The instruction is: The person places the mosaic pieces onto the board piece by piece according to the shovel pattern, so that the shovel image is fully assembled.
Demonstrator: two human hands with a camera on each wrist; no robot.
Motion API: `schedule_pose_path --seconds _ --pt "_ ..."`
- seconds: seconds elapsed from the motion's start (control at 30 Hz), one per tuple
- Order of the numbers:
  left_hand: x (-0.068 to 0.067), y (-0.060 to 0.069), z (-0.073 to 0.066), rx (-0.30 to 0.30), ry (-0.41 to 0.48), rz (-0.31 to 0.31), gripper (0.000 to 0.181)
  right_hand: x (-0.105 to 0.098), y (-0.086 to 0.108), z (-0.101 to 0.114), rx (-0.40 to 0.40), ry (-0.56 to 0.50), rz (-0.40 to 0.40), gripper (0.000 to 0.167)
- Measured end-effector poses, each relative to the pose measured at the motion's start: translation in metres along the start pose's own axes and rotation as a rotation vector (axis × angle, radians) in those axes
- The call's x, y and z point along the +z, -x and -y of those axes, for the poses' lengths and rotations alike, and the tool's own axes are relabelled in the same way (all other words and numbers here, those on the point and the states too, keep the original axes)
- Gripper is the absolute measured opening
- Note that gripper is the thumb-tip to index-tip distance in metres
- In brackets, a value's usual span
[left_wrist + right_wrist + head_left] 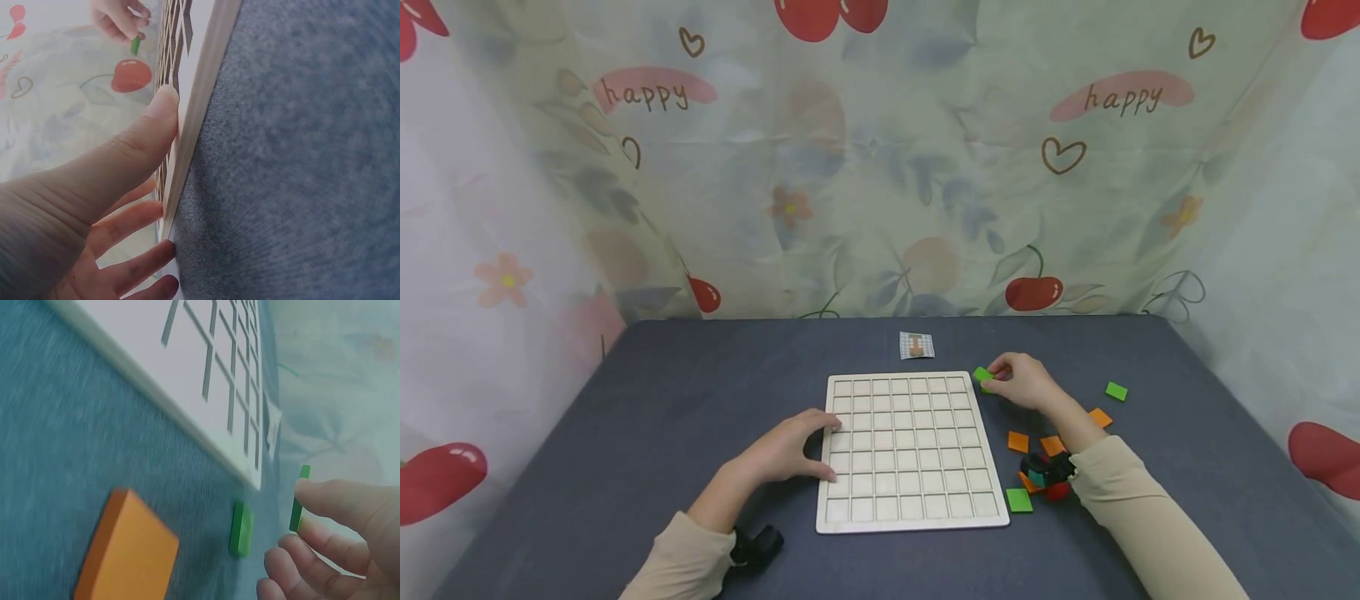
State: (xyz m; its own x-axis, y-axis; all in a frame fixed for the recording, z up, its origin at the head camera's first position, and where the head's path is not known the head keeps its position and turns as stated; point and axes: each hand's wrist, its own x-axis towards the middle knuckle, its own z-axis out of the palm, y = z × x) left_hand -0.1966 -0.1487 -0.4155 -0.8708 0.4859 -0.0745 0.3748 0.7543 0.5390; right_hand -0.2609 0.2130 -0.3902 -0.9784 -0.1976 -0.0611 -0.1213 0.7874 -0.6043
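A white grid board [913, 532] with rows of square cells lies flat on the dark table. My left hand [793, 448] rests against its left edge, thumb on the rim and fingers loosely extended, as the left wrist view [125, 156] shows. Just off the board's top right corner, my right hand [1021, 381] pinches a green tile [300, 499] between thumb and finger, held above the table. Another green tile [242, 530] lies on the cloth below it. Nearer the right wrist camera sits an orange tile [128, 550].
Right of the board lie orange tiles [1018, 442], a red tile [1057, 492] and a green tile [1019, 500], some partly hidden by the wrist camera. One green tile [1117, 391] lies farther right. Behind the board is a small printed card [917, 346].
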Motion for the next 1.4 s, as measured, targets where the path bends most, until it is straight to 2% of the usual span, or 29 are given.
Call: schedule_pose_path --seconds 0.27,0.6,0.8,1.07,1.4 --pt "0.0 0.0 0.001 -0.003 -0.005 0.003 0.071 0.013 -0.006 0.014 -0.046 0.012 -0.001 0.026" --pt "-0.001 0.001 0.0 -0.001 -0.002 0.002 0.07 0.029 -0.014 0.039 -0.033 0.013 0.068 0.025" --pt "-0.001 0.001 -0.001 -0.018 0.003 0.002 0.071 0.037 -0.019 0.049 -0.041 0.026 0.077 0.025" --pt "-0.001 0.001 -0.002 -0.027 0.004 0.001 0.071 0.045 -0.023 0.052 -0.057 0.033 0.07 0.024" --pt "-0.001 0.001 -0.002 -0.01 -0.003 0.004 0.07 0.054 -0.026 0.054 -0.063 0.086 0.045 0.025"
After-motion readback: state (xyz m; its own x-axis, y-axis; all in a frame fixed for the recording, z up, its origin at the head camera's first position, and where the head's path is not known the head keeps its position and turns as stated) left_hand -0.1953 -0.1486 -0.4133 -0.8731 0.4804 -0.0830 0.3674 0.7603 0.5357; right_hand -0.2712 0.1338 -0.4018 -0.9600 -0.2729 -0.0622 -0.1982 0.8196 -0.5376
